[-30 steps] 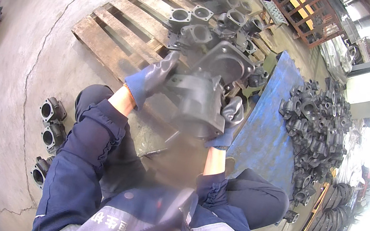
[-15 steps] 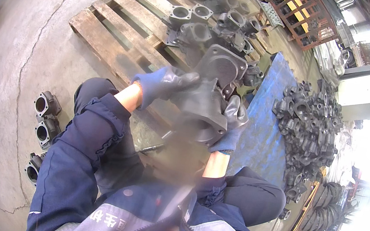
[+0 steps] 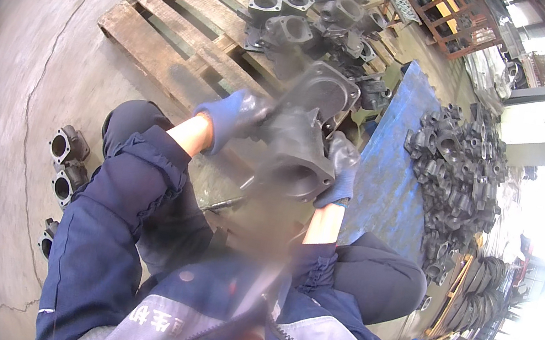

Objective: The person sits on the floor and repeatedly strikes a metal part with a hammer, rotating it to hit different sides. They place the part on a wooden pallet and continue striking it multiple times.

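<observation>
A dark grey cast-metal housing (image 3: 296,134) is held up in front of my chest. It has a wide round opening at the near end and a square flange with corner holes at the far end. My left hand (image 3: 236,118), in a blue glove with a dark palm, is closed at its left side; the fingertips are partly hidden. My right hand (image 3: 343,166), gloved the same way, grips the right side near the lower flange. Below it, a blurred patch covers part of the view. A slim dark tool (image 3: 223,205) lies on the floor between my legs.
A wooden pallet (image 3: 167,26) with several similar castings (image 3: 289,27) stands ahead. On the right lies a blue sheet (image 3: 395,169) beside a large heap of dark castings (image 3: 457,165). More flanged castings (image 3: 63,185) line the floor at left. A rusty metal crate (image 3: 449,19) stands far right.
The housing has tipped a little, so its near opening faces me more. Both hands stay on it and have shifted slightly to the left in the view.
</observation>
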The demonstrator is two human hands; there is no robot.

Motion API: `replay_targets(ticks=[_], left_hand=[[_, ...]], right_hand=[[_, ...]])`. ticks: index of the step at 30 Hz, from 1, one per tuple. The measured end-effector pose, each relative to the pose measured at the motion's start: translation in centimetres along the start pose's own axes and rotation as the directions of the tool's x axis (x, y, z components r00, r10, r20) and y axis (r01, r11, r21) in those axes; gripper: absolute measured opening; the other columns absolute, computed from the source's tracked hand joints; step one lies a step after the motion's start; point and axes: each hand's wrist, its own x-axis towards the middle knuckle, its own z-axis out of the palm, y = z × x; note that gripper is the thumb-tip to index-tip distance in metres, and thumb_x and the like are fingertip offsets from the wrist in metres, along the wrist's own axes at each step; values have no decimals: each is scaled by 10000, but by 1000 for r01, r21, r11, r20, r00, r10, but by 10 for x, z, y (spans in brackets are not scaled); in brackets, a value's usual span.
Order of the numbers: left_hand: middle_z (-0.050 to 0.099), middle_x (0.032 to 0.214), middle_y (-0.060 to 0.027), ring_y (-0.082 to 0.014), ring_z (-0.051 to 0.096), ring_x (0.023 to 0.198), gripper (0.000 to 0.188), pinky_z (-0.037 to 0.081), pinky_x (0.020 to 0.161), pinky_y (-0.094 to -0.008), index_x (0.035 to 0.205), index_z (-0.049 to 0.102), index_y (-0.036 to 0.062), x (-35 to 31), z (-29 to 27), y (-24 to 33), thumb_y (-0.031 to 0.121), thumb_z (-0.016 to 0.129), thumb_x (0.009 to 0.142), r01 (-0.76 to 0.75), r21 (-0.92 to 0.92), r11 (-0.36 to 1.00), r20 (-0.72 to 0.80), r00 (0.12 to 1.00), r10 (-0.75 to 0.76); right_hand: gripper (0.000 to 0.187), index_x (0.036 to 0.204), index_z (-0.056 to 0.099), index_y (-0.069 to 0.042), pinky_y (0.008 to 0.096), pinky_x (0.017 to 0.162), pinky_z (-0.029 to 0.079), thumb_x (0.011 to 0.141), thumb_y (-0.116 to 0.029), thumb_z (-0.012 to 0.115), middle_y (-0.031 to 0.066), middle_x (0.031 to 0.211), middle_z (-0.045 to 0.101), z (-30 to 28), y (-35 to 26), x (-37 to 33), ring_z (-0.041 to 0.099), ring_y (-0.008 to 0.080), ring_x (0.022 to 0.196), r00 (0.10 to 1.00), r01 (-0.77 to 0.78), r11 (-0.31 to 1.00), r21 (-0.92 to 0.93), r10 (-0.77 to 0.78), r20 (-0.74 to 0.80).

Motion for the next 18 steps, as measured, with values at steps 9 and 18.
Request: replay_targets(ticks=[9, 18], left_hand=[[627, 1062, -198, -343, 602, 943, 617, 495, 837, -404, 1304, 413, 24, -7, -15, -7, 79, 727, 776, 379, -287, 880, 190, 923, -336], [535, 818, 17, -104, 441, 653, 597, 386, 588, -260, 1227, 611, 100, -6, -8, 18, 613, 416, 993, 606, -742, 285, 356, 718, -598]], right_hand=[[225, 1000, 615, -25, 303, 662, 505, 982, -237, 541, 52, 855, 661, -1, 9, 10, 626, 156, 740, 963, -127, 865, 486, 225, -148], [460, 1183, 607, 15, 342, 759, 507, 1024, -396, 475, 112, 888, 702, 1, 16, 7, 673, 227, 862, 955, 34, 986, -162, -81, -287]])
